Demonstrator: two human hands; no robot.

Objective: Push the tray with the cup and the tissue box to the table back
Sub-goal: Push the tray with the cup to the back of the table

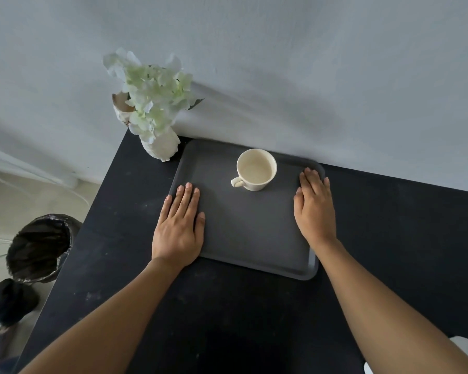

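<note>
Tray (243, 238) with cup (256, 168) on black table (389, 225), far edge at grey wall (308, 76); left hand (177, 228) and right hand (314, 209) flat, fingers extended, gripping nothing.

A white vase (161, 145) of pale flowers (152, 93) stands at the black table's (227, 306) far left corner. A black-lined bin (39, 247) sits on the floor, left.

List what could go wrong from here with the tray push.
1. The tray already sits near the wall; the left hand and right hand, flat on its sides, might jam it by pushing harder.
2. Its far-left corner is close to the flower vase, which might tip.
3. No tissue box is visible.
</note>
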